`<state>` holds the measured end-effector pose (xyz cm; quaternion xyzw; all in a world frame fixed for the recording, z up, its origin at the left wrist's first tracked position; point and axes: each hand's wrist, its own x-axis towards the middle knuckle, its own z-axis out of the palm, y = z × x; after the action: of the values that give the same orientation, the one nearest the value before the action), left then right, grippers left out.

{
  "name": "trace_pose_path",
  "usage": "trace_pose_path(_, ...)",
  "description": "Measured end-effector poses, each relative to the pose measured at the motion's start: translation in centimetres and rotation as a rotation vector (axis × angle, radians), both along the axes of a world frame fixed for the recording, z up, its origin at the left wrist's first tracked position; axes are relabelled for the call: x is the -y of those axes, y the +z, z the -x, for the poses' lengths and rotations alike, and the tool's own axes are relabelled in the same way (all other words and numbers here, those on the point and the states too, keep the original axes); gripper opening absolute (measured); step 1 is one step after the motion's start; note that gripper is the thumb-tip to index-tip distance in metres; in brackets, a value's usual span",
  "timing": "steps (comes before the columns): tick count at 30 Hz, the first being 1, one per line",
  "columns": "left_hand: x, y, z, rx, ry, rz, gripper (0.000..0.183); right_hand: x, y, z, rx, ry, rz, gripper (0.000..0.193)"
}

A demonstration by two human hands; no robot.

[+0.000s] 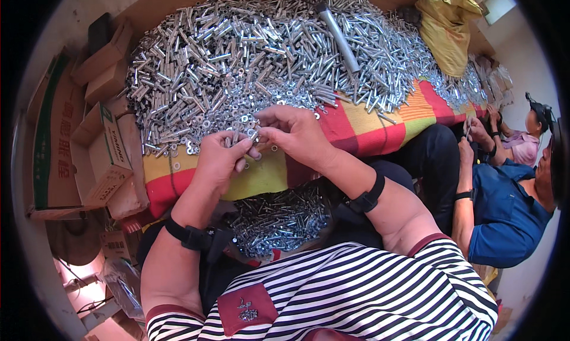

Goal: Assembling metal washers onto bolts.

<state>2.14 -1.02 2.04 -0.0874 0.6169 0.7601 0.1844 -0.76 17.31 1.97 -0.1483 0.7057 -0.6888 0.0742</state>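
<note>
My left hand (218, 158) and my right hand (295, 133) meet over the near edge of a heap of metal parts. Between the fingertips of my right hand is a small shiny metal fastener (255, 137), its exact kind too small to tell. My left hand is closed with small silvery metal pieces (228, 141) in its curled fingers, partly hidden. Loose washers and nuts (242, 110) lie just beyond my fingers. Farther back the heap turns into metal sleeves (196, 56) and long bolts (380, 62).
A checked cloth (356, 121) covers the table's near side. Below it, a container holds more bolts (279, 219). A grey metal tube (339, 39) lies on the heap. Cardboard boxes (104, 157) stand left, a yellow sack (448, 26) back right. A co-worker in blue (504, 216) sits at right.
</note>
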Motion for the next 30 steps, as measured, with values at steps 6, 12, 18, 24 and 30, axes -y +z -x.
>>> trace_pose_path(6, 1.0, 0.0, 1.5, 0.180, -0.118, -0.219, 0.008, -0.4, 0.4, -0.1, -0.235, 0.012, -0.083, 0.008)
trace_pose_path(12, -0.5, 0.8, 1.6, -0.073, -0.093, 0.105, 0.007, -0.7, 0.0, 1.1, -0.119, 0.015, -0.359, 0.019)
trace_pose_path(18, -3.0, 0.7, -0.2, -0.248, -0.198, 0.230, 0.003, 0.3, -0.7, 1.3, 0.156, -0.008, 0.374, 0.049)
trace_pose_path(24, -0.3, -0.4, 1.1, -0.182, 0.216, 0.070, 0.006, 0.6, 2.4, -4.0, -0.033, 0.029, 0.204, 0.043)
trace_pose_path(30, 1.2, 0.5, -1.7, -0.021, -0.381, 0.288, 0.010, -1.2, -0.1, -2.5, -0.640, -0.028, -0.670, 0.014)
